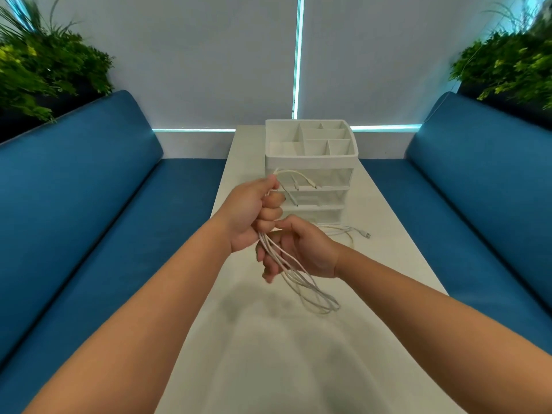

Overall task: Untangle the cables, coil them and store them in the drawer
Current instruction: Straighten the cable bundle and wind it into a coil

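Two bare hands hold one bundle of thin white cables [301,279] above the long white table [397,252].
Left hand [254,213] is closed in a fist around the bundle, plug ends sticking out on top; right hand [301,249] pinches the strands just below. One more white cable [349,233] lies beside the white plastic drawer organizer [312,165]. No writing is readable.

- The cable bundle [301,273] I grip is plain white.
- The second cable [346,231] on the table is white with a silver plug.
- The drawer organizer [310,158] is white, its drawer fronts clear.
- The table [388,249] is off-white.
- Left bench [89,180] and right bench [478,180] are solid blue.
- The plants [44,64] are green.
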The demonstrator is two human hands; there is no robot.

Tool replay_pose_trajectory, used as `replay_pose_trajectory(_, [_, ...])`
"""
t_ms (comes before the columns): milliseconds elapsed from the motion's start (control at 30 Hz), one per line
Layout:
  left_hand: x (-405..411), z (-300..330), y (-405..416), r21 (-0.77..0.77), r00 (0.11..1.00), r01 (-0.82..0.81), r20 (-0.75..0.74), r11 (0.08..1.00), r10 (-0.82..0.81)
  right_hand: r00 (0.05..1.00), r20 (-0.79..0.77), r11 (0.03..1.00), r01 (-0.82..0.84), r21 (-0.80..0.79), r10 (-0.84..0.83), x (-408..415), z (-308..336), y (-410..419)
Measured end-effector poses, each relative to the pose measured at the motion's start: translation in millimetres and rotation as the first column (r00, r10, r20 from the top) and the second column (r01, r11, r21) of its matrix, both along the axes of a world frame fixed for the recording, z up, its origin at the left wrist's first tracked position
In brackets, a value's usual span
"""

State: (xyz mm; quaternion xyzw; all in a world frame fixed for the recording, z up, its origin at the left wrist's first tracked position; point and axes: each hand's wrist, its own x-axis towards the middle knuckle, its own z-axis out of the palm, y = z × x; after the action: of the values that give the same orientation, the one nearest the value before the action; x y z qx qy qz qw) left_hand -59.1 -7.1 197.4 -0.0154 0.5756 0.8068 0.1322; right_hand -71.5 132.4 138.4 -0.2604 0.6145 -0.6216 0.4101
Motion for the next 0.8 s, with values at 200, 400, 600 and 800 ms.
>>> replay_pose_trajectory(200, [1.6,16.6,-26.1,0.021,1.000,0.030,-0.007,0.999,-0.030,0.992,-0.127,0.994,0.006,0.111,0.009,10.8,-22.9,4.0])
replay_pose_trajectory(400, [5.8,9.0,-33.0,0.027,0.999,0.044,0.001,0.999,-0.044,0.993,-0.117,0.953,0.009,0.303,0.028,1.3,-44.6,36.4])
replay_pose_trajectory(600, [5.7,-1.1,-38.5,0.036,1.000,0.022,0.006,0.999,-0.022,0.979,-0.199,0.925,0.118,0.362,-0.047,-11.2,-50.0,56.2])
replay_pose_trajectory(800, [5.6,-9.8,-35.9,0.051,1.000,-0.023,0.005,0.998,0.023,0.906,-0.409,0.844,0.298,0.445,-0.104,-25.1,-44.0,63.0])
